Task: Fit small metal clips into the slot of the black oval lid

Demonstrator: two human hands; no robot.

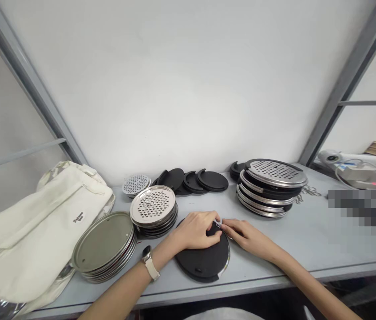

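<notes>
- The left hand (196,230) lies curled over the upper part of a black plastic disc (203,261), its fingers closed on the disc's edge. A wristwatch (149,262) with a pale strap sits on that wrist.
- The right hand (244,235) comes in from the other side, its fingers drawn together at the same edge, just beside the left fingertips. A thin steel rim (228,257) curves along the disc's right side.
- Where the hands meet, a small bit of silver metal shows. The fingers hide most of it, so the exact hold is hard to make out.
- The disc lies flat near the front of a grey table (307,240).
- Just left of it are a stack of perforated steel grater plates (152,205) and a stack of plain steel trays (103,242).
- Behind are loose black discs (212,180) and a small grater plate (136,185); to the right stands a taller stack of grater plates and black discs (272,178).
- At far left lies a cream canvas tote bag (37,226) — partly over the table's edge.
</notes>
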